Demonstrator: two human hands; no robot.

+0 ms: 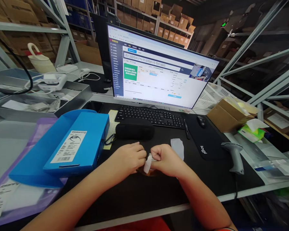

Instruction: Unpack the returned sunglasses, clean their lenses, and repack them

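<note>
1. Head view, the hands: the left hand and the right hand meet over the counter, close to the person's body, with only a narrow gap between them.
2. The right hand is closed into a loose fist, its thumb and curled fingers pinching a white cloth with a zigzag edge. The cloth pokes out on the fist's left side, into the gap between the hands.
3. The left hand is bent over with its knuckles up and its fingers curled toward the cloth. Its fingertips are hidden, so I cannot tell how firmly it grips or what it has hold of.
4. Just below the cloth, between and under the hands, a brownish, glossy piece shows; most of it is covered, and whether either hand grips it cannot be told.
5. Beyond the hands lies a black case, just in front of the keyboard. A pale white sheet lies flat just beyond the right wrist.
6. Left of the left hand, well apart from the cloth, an open blue box with a printed label rests partly on a purple pouch.
7. Farther right, a grey scanner lies beside the mouse pad.
</note>
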